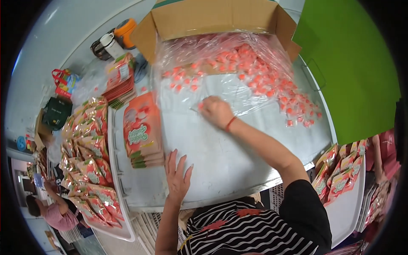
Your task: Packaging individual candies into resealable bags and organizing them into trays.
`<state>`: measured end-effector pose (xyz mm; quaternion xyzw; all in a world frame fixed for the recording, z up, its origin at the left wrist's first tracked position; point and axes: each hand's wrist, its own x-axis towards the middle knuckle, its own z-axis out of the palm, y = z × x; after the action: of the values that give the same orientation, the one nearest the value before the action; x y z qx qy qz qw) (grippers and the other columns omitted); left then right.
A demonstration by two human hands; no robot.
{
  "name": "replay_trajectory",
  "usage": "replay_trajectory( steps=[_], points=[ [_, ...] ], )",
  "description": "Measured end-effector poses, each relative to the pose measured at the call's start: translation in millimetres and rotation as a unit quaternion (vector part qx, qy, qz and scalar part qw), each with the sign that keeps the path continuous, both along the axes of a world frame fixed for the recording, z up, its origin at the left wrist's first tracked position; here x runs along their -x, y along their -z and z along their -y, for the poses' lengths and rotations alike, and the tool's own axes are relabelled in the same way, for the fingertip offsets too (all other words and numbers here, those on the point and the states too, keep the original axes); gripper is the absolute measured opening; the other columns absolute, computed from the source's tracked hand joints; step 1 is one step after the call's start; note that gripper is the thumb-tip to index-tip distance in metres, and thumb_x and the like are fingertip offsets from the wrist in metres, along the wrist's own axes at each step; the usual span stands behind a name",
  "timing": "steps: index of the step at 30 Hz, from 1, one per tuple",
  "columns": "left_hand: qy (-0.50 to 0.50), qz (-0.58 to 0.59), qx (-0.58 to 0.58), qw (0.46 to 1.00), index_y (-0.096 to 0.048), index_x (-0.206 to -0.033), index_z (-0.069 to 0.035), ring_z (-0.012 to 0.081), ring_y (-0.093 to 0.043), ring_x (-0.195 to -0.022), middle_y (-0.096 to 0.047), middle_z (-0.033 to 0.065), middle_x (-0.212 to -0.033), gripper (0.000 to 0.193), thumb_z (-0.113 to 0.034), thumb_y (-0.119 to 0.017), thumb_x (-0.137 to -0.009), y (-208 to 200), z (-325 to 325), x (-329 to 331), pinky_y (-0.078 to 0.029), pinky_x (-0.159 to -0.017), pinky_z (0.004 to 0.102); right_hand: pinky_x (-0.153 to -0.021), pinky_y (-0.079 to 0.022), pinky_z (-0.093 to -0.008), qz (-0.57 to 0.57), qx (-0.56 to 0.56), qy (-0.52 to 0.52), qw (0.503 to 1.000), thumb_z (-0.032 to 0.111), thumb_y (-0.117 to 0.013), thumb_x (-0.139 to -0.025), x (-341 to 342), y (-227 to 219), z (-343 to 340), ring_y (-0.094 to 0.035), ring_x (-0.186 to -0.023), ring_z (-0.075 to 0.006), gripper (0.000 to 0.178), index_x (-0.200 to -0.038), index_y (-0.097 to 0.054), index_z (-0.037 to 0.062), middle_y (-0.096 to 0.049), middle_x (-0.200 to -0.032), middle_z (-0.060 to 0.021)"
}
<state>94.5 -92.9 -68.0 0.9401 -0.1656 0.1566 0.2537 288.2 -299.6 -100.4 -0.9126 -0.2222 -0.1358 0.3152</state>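
Observation:
My right hand (216,111) is closed at the middle of the table, with a bit of red-orange wrapped candy showing at its fingertips. Small red-orange candies in clear wrappers (259,76) lie heaped on a clear plastic liner (178,53) that spills from a cardboard box (212,17). Some candies are scattered left of the heap and toward the table's right edge. My left hand (177,178) is open, fingers spread, holding nothing. Just beyond it lies a stack of flat red and pink printed pouches (143,127).
A white tray of filled pouches (91,170) stands left, another tray (340,182) right. More flat pouches (120,80), a white mug (111,44) and an orange container (125,32) sit far left. A green panel (348,63) borders the right. Two other people are at the sides.

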Motion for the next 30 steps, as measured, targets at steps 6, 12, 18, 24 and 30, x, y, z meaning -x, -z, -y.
replay_trajectory(
  steps=[6, 12, 18, 24, 30],
  points=[
    [0.043, -0.013, -0.04, 0.998, -0.043, -0.126, 0.003, 0.0459, -0.032, -0.124, -0.036, 0.0247, -0.136, 0.055, -0.022, -0.065, -0.081, 32, 49, -66, -0.028, -0.1, 0.054, -0.086, -0.045, -0.0463, 0.134, 0.07, 0.146, 0.978, 0.021, -0.061, -0.081, -73, 1, 150, -0.054, -0.1, -0.0407, 0.038, -0.108, -0.054, -0.0038, -0.055, -0.11, -0.0247],
    [0.038, 0.01, -0.068, 0.997, -0.039, -0.127, 0.005, 0.0461, -0.031, -0.124, -0.035, 0.025, -0.136, 0.062, -0.026, -0.066, -0.081, 43, 67, -140, -0.027, -0.1, 0.0541, -0.09, -0.044, -0.0464, -0.157, 0.126, 0.238, 0.95, 0.032, -0.045, -0.09, -139, -23, 184, -0.054, -0.108, -0.037, 0.042, -0.12, -0.05, 0.0029, -0.054, -0.119, -0.0248],
    [0.064, 0.024, -0.055, 0.996, -0.04, -0.127, 0.005, 0.0464, -0.033, -0.123, -0.035, 0.0256, -0.136, 0.062, -0.025, -0.067, -0.079, 44, 82, -187, -0.028, -0.099, 0.0542, -0.091, -0.044, -0.0439, -0.16, 0.178, 0.142, 0.96, 0.045, -0.042, -0.092, -252, 8, 236, -0.055, -0.107, -0.037, 0.051, -0.122, -0.053, 0.006, -0.059, -0.114, -0.0197],
    [0.035, -0.032, -0.08, 0.996, -0.041, -0.127, 0.005, 0.0469, -0.034, -0.123, -0.036, 0.0253, -0.136, 0.064, -0.024, -0.068, -0.078, 33, 72, -185, -0.028, -0.1, 0.0545, -0.091, -0.044, -0.0439, -0.156, 0.082, 0.066, 0.982, 0.047, -0.042, -0.091, -238, 109, 286, -0.056, -0.106, -0.0372, 0.052, -0.122, -0.054, 0.0062, -0.061, -0.112, -0.0191],
    [0.076, -0.058, -0.024, 0.995, -0.04, -0.128, 0.005, 0.0469, -0.034, -0.123, -0.035, 0.0257, -0.136, 0.066, -0.026, -0.069, -0.077, 37, 97, -193, -0.027, -0.1, 0.0548, -0.09, -0.045, -0.0438, -0.148, 0.07, 0.07, 0.984, 0.049, -0.042, -0.09, -418, 50, 369, -0.057, -0.104, -0.0374, 0.054, -0.121, -0.054, 0.0065, -0.062, -0.11, -0.0184]
  ],
)
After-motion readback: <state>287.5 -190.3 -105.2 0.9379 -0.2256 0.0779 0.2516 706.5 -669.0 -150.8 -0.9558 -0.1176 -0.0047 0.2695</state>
